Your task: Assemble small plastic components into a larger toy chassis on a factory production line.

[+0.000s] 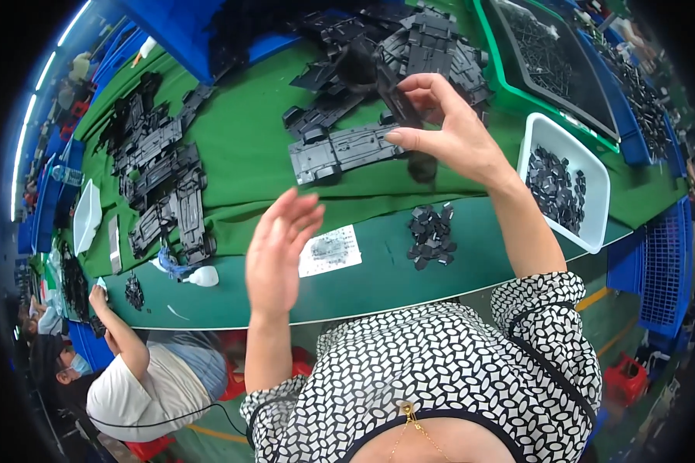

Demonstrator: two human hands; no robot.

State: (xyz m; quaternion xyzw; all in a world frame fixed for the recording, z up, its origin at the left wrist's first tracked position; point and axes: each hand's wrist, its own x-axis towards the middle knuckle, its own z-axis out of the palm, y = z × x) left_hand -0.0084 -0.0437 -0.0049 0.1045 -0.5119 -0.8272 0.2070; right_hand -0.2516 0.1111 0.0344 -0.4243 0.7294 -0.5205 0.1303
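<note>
Slippage is looking like the main risk: the right hand (457, 137) is pinching a slim, matte black plastic part (396, 99) between thumb and fingertips, raised above the long, ribbed black plastic chassis (346, 151) lying on the green cloth-covered worktop (247, 147). A loose pinch could drop it onto that chassis. The left hand (279, 251) is hovering nearer the body than the chassis, fingers spread and holding nothing. Right of the chassis, a white rectangular plastic tray (594, 220) is holding small glossy black clips.

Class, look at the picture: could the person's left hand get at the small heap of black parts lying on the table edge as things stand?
Probably yes. The left hand is open and empty, raised just left of the heap of black parts, with only a paper sheet between them.
</note>
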